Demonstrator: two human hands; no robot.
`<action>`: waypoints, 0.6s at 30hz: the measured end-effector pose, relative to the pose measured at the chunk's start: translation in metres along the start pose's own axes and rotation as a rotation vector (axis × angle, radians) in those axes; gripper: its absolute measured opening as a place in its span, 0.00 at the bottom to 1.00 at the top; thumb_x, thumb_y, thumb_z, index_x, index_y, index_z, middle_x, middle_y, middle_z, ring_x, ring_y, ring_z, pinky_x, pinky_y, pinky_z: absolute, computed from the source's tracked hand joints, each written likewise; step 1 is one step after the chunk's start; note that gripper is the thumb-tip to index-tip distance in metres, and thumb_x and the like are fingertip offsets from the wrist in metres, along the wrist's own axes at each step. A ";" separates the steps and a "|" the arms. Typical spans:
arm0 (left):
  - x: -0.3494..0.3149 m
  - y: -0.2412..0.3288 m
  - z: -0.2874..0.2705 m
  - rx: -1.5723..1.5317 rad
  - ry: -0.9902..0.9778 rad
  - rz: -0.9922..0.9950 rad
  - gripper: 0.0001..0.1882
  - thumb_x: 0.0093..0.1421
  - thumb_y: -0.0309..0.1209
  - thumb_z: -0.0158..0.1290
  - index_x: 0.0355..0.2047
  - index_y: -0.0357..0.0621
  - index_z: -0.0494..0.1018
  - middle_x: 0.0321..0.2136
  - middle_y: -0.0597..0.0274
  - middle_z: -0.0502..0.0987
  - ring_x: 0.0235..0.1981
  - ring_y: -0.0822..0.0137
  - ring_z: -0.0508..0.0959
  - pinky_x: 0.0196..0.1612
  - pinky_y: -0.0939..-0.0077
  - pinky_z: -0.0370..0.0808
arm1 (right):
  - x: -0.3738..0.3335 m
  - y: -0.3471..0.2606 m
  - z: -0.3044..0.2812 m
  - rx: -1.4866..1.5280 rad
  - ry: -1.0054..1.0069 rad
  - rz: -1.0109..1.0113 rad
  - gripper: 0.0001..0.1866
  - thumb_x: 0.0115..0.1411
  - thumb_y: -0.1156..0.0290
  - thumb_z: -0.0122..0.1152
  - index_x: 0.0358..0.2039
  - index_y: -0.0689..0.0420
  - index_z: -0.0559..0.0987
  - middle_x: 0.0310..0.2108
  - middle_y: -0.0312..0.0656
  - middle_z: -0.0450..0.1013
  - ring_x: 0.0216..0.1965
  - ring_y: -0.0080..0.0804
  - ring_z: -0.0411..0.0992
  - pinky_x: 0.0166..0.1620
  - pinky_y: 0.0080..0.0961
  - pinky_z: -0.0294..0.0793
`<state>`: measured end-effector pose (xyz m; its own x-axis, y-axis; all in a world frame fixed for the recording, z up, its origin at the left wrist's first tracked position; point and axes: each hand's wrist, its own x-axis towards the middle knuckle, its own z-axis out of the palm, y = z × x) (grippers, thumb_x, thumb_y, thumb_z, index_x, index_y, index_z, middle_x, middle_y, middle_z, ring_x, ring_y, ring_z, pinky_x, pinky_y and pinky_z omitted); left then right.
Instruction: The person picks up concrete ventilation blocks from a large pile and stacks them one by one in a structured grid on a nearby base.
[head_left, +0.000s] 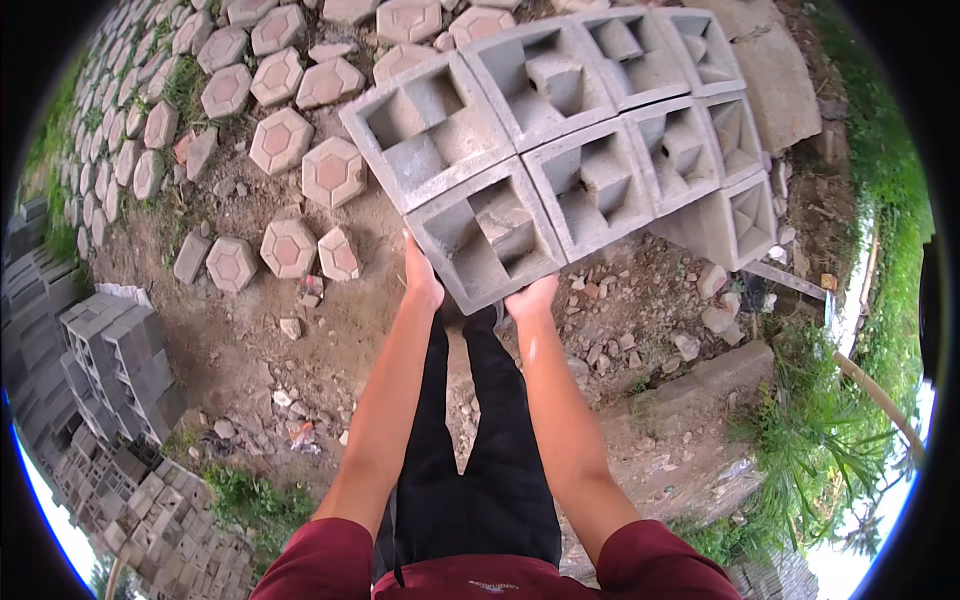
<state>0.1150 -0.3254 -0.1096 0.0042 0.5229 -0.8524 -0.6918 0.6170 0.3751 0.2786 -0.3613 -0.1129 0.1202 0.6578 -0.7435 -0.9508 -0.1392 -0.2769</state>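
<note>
A grey concrete vent block (492, 212), square with recessed openings, is at the near left corner of a group of matching blocks (590, 150). My left hand (424, 276) grips its left side. On the near edge, my right hand (533, 295) holds it from below. Most fingers of both hands are hidden by the block. It sits flush against its neighbours in two rows, and I cannot tell whether it rests on anything.
Hexagonal pavers (333, 172) with reddish centres lie in rows at far left. Stacked grey blocks (115, 350) stand at left. Loose rubble (610, 345) covers the dirt around my feet. A concrete ledge (690, 420) and plants (815, 440) are at right.
</note>
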 end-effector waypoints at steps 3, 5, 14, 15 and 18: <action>-0.058 0.000 -0.004 0.105 -0.201 0.119 0.38 0.60 0.59 0.30 0.62 0.46 0.49 0.63 0.59 0.51 0.63 0.60 0.50 0.62 0.61 0.47 | -0.058 -0.002 0.020 -0.038 0.214 0.023 0.40 0.59 0.38 0.36 0.60 0.59 0.56 0.62 0.46 0.51 0.63 0.43 0.49 0.63 0.41 0.49; -0.106 0.005 -0.013 0.109 -0.133 0.063 0.40 0.60 0.59 0.30 0.63 0.44 0.45 0.65 0.57 0.44 0.65 0.61 0.44 0.63 0.59 0.43 | -0.109 -0.012 0.025 -0.057 0.185 0.048 0.43 0.59 0.37 0.33 0.60 0.64 0.53 0.63 0.50 0.47 0.64 0.44 0.46 0.63 0.40 0.48; -0.278 0.097 -0.070 0.386 -0.326 0.139 0.31 0.62 0.53 0.36 0.52 0.38 0.63 0.49 0.56 0.70 0.51 0.63 0.69 0.53 0.62 0.63 | -0.299 -0.077 0.110 -0.392 -0.313 0.139 0.31 0.62 0.48 0.40 0.52 0.63 0.64 0.50 0.49 0.68 0.49 0.40 0.68 0.52 0.36 0.65; -0.291 0.104 -0.077 0.327 -0.270 0.202 0.29 0.62 0.52 0.36 0.50 0.39 0.64 0.47 0.57 0.71 0.49 0.64 0.70 0.51 0.64 0.65 | -0.310 -0.081 0.114 -0.424 -0.329 0.173 0.29 0.62 0.49 0.42 0.51 0.63 0.64 0.49 0.49 0.69 0.48 0.39 0.69 0.52 0.36 0.66; -0.335 0.107 -0.102 0.125 -0.118 0.338 0.25 0.63 0.49 0.37 0.47 0.40 0.67 0.43 0.59 0.74 0.44 0.66 0.73 0.46 0.67 0.68 | -0.337 -0.084 0.115 -0.524 -0.341 0.286 0.26 0.62 0.52 0.44 0.49 0.61 0.66 0.46 0.48 0.71 0.45 0.39 0.70 0.50 0.35 0.67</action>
<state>-0.0344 -0.4946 0.1784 -0.1210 0.7687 -0.6280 -0.5746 0.4617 0.6758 0.2847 -0.4864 0.2313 -0.2929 0.7260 -0.6222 -0.6577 -0.6253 -0.4200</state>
